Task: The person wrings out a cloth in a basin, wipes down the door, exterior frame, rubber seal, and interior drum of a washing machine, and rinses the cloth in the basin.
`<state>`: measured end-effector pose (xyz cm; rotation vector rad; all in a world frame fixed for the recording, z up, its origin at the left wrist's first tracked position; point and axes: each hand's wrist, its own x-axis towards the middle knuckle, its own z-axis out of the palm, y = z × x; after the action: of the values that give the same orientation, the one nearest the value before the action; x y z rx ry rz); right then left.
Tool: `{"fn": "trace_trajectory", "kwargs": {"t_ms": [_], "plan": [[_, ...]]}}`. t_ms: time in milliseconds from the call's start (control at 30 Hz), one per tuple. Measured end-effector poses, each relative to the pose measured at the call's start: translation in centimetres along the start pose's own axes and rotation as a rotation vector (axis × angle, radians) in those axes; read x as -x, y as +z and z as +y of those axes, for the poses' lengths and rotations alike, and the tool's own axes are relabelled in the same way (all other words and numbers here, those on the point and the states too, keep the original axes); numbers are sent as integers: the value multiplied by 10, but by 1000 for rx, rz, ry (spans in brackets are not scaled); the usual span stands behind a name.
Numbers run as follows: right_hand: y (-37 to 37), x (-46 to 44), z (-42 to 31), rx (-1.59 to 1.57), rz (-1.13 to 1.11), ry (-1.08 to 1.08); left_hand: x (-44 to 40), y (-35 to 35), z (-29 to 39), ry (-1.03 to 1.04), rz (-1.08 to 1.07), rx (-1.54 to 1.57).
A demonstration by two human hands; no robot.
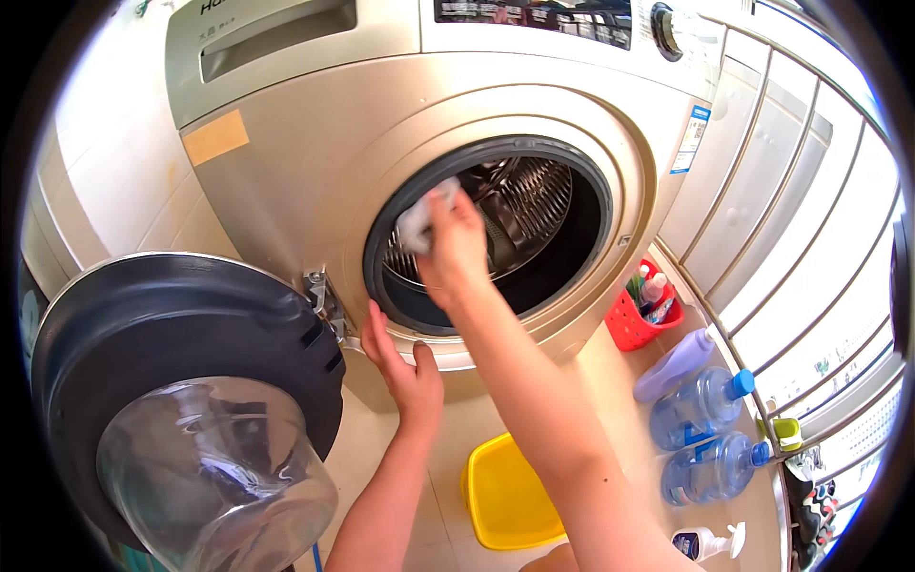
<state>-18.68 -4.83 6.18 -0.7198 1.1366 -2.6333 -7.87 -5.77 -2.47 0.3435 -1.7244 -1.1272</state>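
Note:
A front-loading washing machine stands before me with its round door swung wide to the left. My right hand grips a pale cloth, slightly blurred, at the left side of the dark rubber door seal. Behind it the metal drum shows through the opening. My left hand is open, its fingers extended against the lower left rim of the opening, close to the door hinge.
A yellow basin sits on the floor below. Along the right are a red basket of bottles, a purple bottle, two blue water jugs and a spray bottle. Metal railings run beside them.

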Motion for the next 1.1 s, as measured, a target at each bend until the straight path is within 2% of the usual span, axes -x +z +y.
{"fn": "trace_trajectory", "kwargs": {"t_ms": [67,133,167,200,267,333,400,467,533,600,633,767,867,900,967,1000,1067,1100], "plan": [[-18,19,31,453,-82,-80,-4,0,0,195,29,-63],[-38,32,29,722,-257,-306,-10,-1,7,166,29,19],[-48,40,24,840,-299,-227,-13,-3,11,124,7,33],[-66,43,32,966,-364,-320,-16,-4,13,83,-13,49],[-103,53,30,1162,-408,-171,-19,-2,14,114,6,58],[-133,46,4,1639,-534,9,-20,-2,11,112,-55,90],[-151,32,-31,2051,-552,-144,-16,1,8,119,-26,97],[-147,13,-71,2448,-474,-393,-10,4,2,116,-88,73],[-143,0,-108,2581,-431,-724,-5,10,-3,110,-84,72],[-167,-10,-115,2595,-299,-929,-1,14,-6,67,-115,58],[-179,-8,-110,2644,-336,-977,0,15,-7,66,-119,60],[-198,43,-37,2419,-465,-345,2,21,-15,34,-135,57],[-189,77,15,1637,-327,-389,6,23,-27,6,-170,68],[-187,84,15,1633,-311,-386,8,23,-31,-7,-209,24],[-184,97,10,1296,-306,-406,11,17,-35,13,-314,-83],[-179,105,-2,1295,-288,-411,12,16,-38,24,-328,-82],[-178,120,-34,1006,-29,-163,16,14,-45,294,-422,-366],[-189,123,-41,1017,21,-276,20,12,-43,330,-511,-555]]}}
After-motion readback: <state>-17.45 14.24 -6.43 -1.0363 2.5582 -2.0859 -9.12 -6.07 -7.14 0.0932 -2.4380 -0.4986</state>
